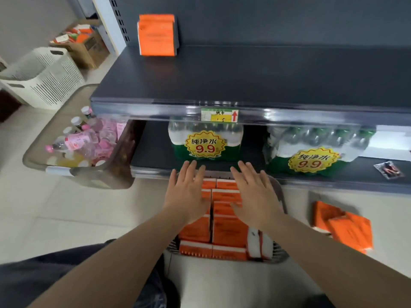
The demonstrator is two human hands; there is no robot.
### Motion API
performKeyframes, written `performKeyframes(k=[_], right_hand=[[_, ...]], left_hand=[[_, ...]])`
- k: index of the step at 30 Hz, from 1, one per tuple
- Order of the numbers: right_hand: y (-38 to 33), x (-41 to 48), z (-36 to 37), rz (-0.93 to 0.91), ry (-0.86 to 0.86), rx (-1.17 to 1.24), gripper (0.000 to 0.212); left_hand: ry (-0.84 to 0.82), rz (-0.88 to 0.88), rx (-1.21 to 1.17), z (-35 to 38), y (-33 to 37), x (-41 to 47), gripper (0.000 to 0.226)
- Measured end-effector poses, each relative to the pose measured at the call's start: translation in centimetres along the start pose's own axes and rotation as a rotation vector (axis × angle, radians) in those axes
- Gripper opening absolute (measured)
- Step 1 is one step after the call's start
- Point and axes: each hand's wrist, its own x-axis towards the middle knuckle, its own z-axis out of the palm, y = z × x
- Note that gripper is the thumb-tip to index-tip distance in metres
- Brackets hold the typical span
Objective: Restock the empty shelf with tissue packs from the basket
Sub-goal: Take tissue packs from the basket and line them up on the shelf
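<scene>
– Hamper of white slatted plastic (44, 78), far left of the dark grey metal shelf (266, 74), down on the floor. Behind it, brown cardboard box (85, 50) with orange and white goods inside.

– And nearer the shelf's left end?

– Translucent grey plastic bin (106, 174), tucked partly under that corner, full of clear bottles with pink labels (80, 141).

– On the shelf itself?

– One upright orange tissue pack (156, 35), back left, against the rear panel. On the shelf's front lip, yellow and green price label with a red arrow (220, 115).

– Under the shelf?

– Green shrink-wrapped water pack with a yellow 9.9 sticker (205, 143) below the label, second water pack (311, 156) further right on the same lower board.

– Hands?

– Left hand (188, 192) below the shelf's front lip, flat, palm down, fingers straight and spread, holding nothing. Right hand (255, 192) just beside it, posed the same, also holding nothing. Both over the grey floor basket (282, 198) in front of the shelf, packed with boxed orange tissue packs (229, 230). Touching them or hovering: impossible to tell.

– Further right?

– Loose orange packs (347, 225) on the floor below the shelf's right part. Small dark wrapper (388, 170) on the lower board.
</scene>
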Motion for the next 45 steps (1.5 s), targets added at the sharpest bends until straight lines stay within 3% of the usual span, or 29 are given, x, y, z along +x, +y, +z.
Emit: performKeyframes(k=[8,15,22,35,41,45], right_hand=[[0.9,-2.4,7.7,0.097,-0.198,0.007,0.088],[1.4,-2.7,11.5,0.151,-0.254,0.045,0.065],[2.0,-1.9,13.3,0.194,-0.310,0.052,0.060],[2.5,-1.8,13.9,0.214,-0.396,0.055,0.039],[2.8,-1.8,12.1,0.239,-0.460,0.134,0.042],[3.0,-1.6,10.1,0.223,-0.468,0.174,0.032]], left_hand=[[-0.154,0.009,0.056,6.0,-1.8,-1.9,0.076],[-0.228,0.030,0.092,10.4,-3.4,-2.7,0.053],[-0.271,0.010,0.042,12.4,-4.4,-1.8,0.059],[-0.314,0.057,0.156,12.9,-5.5,-0.7,0.026],[-0.454,-0.035,-0.093,10.8,-5.4,-0.2,0.025],[-0.488,-0.121,-0.291,8.7,-5.2,-0.3,0.011]])
